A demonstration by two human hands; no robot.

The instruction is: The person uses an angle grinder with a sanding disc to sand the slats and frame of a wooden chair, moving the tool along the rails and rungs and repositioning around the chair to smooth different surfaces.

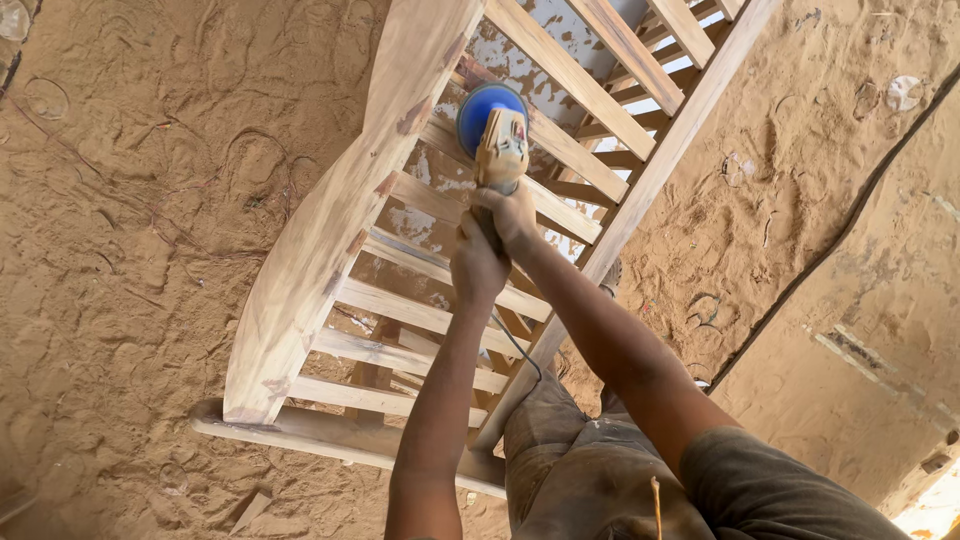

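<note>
A dust-covered power sander with a round blue disc presses on a slat of a pale wooden frame. My right hand grips the sander's body just behind its head. Behind it, my left hand clasps the rear handle. Both arms stretch forward over the frame's slats. A thin black cord hangs from the tool's handle toward my legs.
The slatted wooden frame lies on sandy, sawdust-covered ground. Its long side rail runs diagonally to the upper right. A low ledge crosses the ground at right. My dusty trousers stand against the frame's near end.
</note>
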